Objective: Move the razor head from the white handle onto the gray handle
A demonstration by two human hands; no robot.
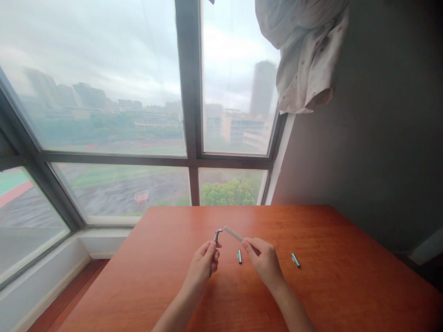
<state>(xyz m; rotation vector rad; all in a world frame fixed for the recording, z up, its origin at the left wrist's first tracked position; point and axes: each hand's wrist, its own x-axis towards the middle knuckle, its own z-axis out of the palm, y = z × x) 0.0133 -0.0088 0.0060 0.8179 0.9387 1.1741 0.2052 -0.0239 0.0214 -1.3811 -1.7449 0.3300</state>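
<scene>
My left hand (205,262) is closed around a dark, shiny metal handle with a bent head (216,236), which looks like a razor handle without its blade. The handle stands nearly upright, its lower end showing below my fingers. My right hand (263,259) pinches a flat, pale stick with a rounded end (233,233). That stick slants up to the left, its tip close to the bent head; I cannot tell whether they touch. Between my hands, a small teal and black strip-shaped piece (239,256) lies on the table. A similar piece (295,260) lies right of my right hand.
The reddish-brown wooden table (145,276) reaches to the window frame (192,138) ahead. A bunched pale cloth or curtain (308,60) hangs at the upper right, beside a grey wall (367,129). A white ledge (31,295) runs along the left.
</scene>
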